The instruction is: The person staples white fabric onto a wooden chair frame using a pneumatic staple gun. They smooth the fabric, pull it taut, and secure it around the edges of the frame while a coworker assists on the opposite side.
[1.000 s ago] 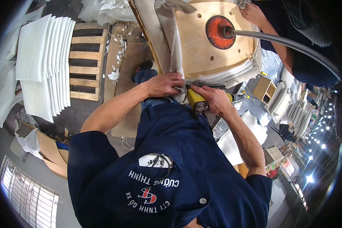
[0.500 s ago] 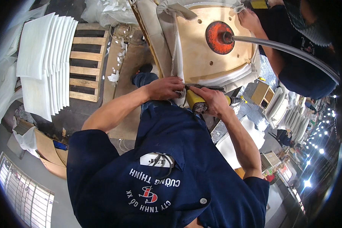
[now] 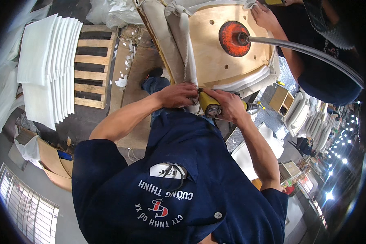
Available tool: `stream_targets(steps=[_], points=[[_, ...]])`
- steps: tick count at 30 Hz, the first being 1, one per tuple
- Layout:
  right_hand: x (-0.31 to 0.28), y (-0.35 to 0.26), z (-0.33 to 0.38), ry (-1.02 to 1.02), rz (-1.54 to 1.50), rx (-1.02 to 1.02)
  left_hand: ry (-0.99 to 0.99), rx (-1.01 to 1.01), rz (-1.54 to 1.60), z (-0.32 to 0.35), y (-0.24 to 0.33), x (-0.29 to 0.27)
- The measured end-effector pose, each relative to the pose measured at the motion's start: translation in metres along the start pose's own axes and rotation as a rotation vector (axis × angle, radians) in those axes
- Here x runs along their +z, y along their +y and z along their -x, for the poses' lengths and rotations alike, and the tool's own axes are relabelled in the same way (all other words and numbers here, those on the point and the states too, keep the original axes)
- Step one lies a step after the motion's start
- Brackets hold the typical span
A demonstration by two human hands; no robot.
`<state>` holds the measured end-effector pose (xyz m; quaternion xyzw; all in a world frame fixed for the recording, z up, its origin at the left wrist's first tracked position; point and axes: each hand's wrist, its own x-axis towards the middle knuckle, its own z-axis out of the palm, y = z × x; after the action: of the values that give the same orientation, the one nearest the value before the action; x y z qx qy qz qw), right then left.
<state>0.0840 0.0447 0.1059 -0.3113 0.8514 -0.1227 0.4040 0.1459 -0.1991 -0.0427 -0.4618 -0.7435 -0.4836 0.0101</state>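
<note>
Right hand point(image 3: 227, 106) still grips yellow stapler point(image 3: 209, 105), unmoved.

left hand point(image 3: 178, 94) pressed flat, fingers curled | right hand point(image 3: 225, 106) fisted, grip closed

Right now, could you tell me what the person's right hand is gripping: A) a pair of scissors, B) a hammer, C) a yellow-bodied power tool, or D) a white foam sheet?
C: the right hand is wrapped around a yellow-bodied power tool at the fabric edge, beside the left hand.
</note>
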Motion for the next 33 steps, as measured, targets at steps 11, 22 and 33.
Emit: stream_targets(steps=[11,22,33], points=[[0.013,0.012,0.042,0.246,-0.207,0.043,-0.012,-0.002,-0.115,-0.02,0.016,0.004],[0.139,-0.029,0.132,0.776,-0.944,0.458,-0.489,-0.144,-0.136,-0.134,0.022,0.018],[0.183,-0.14,0.02,1.602,-1.439,0.974,-0.719,0.164,0.062,-0.161,-0.003,0.031]])
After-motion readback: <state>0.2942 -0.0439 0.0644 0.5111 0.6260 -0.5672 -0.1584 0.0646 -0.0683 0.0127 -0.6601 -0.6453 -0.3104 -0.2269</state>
